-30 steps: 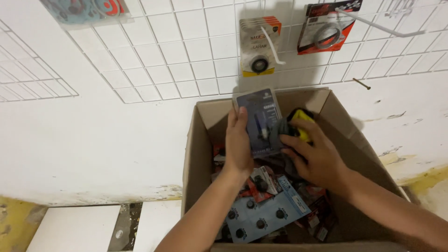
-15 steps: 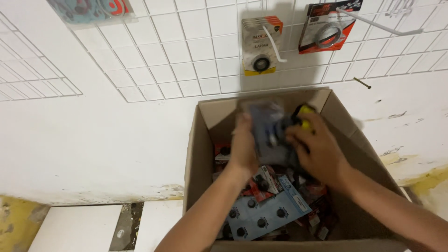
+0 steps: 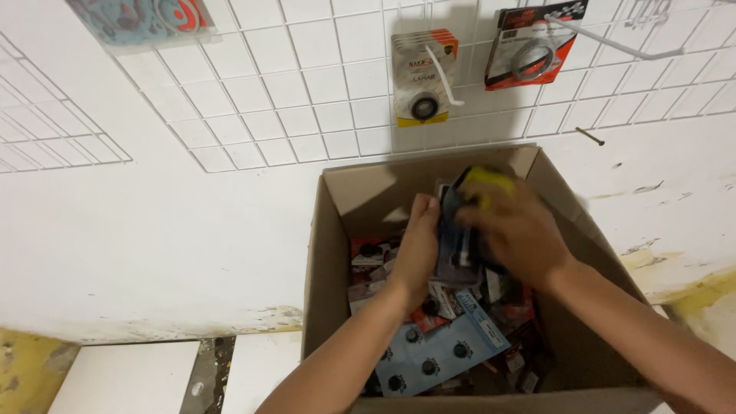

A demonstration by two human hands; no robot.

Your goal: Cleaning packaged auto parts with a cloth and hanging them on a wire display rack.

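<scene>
1. A flat pack (image 3: 458,244) with a dark front sits between the two hands, just above the open box. It is blurry, so its small parts cannot be made out.
2. The left hand (image 3: 418,247) grips the left edge of the pack, with fingers curled around it.
3. The right hand (image 3: 515,228) is closed over the right side of the pack. It also covers a yellow and black thing (image 3: 486,179) that sticks out just above its fingers.
4. Under both hands is a brown cardboard box (image 3: 326,253) with its flaps open.
5. Inside the box, below the hands, lie many small packs (image 3: 376,257) in red, black and white. A blue card (image 3: 438,357) with dark round bits lies nearest the person's arms.
6. Behind the hands is a white wire grid (image 3: 307,92) on a white wall.
7. On the grid, above the hands, hangs a yellow and orange pack (image 3: 423,77). A red and black pack (image 3: 533,46) hangs to its right.
8. A light blue pack (image 3: 146,19) hangs far up to the left of the hands.
</scene>
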